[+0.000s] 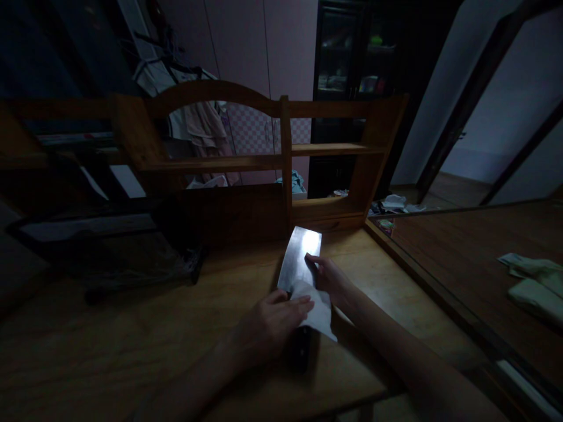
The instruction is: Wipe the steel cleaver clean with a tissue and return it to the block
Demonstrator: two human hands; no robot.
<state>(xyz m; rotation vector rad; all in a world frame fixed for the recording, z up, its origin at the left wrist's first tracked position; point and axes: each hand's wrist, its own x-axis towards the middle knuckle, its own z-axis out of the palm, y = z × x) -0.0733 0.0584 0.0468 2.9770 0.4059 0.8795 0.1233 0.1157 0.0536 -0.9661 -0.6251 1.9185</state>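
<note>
A cleaver with a broad, shiny blade points away from me above the wooden tabletop, its black handle toward me. My right hand grips the blade from its right side, thumb on the flat face and the other fingers mostly hidden behind. A white tissue lies over the lower blade, just above the handle. My left hand is closed on that tissue, its fingers pressing it against the metal. The left palm is turned away from view.
At the back of the table stands a wooden shelf unit with an arched top. A dark, monitor-like object is at the left. To the right, beyond a raised wooden edge, pale green cloth lies on a brown surface. The room is dim.
</note>
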